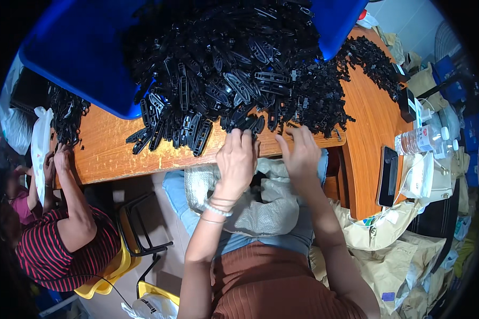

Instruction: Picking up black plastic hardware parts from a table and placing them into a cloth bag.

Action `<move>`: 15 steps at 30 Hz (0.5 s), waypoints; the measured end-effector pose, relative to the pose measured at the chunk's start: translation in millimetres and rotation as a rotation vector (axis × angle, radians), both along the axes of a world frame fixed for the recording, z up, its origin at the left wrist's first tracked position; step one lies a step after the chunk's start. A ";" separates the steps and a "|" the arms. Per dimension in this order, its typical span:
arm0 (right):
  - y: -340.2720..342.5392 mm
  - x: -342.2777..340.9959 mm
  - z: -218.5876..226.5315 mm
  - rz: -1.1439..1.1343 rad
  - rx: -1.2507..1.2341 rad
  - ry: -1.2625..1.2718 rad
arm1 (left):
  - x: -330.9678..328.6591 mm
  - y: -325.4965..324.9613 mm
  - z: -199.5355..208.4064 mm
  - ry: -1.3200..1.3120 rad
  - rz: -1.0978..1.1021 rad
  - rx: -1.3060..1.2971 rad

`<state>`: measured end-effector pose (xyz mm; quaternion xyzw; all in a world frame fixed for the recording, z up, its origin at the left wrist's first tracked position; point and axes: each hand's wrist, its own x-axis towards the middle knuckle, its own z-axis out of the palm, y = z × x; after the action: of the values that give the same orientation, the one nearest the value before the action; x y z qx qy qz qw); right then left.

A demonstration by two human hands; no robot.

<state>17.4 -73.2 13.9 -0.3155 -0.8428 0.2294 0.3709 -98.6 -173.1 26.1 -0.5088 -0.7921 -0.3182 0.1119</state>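
Note:
A large heap of long, oval black plastic parts (218, 90) spills from a blue tub onto the wooden table. Smaller black pieces (316, 101) lie piled to its right. At the front of the heap, my left hand (235, 162) is closed, its fingertips at a dark oval plastic part (257, 125) that they partly hide. My right hand (302, 159) is a short way to the right by the small pieces, thumb and forefinger apart, with nothing visible between them.
The blue tub (85, 69) rests tilted on the wooden table (117, 141). At right are a phone (388, 175) and water bottles (418, 141). A white woven sack (266, 212) covers my lap. Another person (69, 239) sits at left, hands near more black parts.

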 end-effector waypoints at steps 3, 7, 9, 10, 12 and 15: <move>0.8 -7.9 -6.7 -0.186 0.080 -0.210 | 3.5 5.3 -4.1 -0.058 0.017 -0.006; -2.8 5.5 -9.0 -0.180 0.136 -0.091 | 4.3 -10.0 -8.3 -0.222 -0.006 0.116; -2.5 12.8 -8.0 -0.096 -0.190 0.047 | 10.3 -15.9 -9.6 -0.538 -0.041 0.351; -2.7 14.2 -10.6 -0.099 -0.195 0.043 | 14.4 -24.9 -7.2 -0.778 0.004 0.296; -2.6 16.7 -15.1 -0.050 -0.218 0.093 | 12.2 -30.3 -6.8 -1.194 -0.133 0.363; 0.8 11.4 -13.4 -0.012 -0.029 0.039 | 5.5 -30.3 -14.5 -1.248 -0.114 0.277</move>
<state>28.9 -72.4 0.4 -0.3215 -0.8299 0.2457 0.3842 -93.1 -203.4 11.6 -0.2499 -0.6315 -0.6594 -0.3225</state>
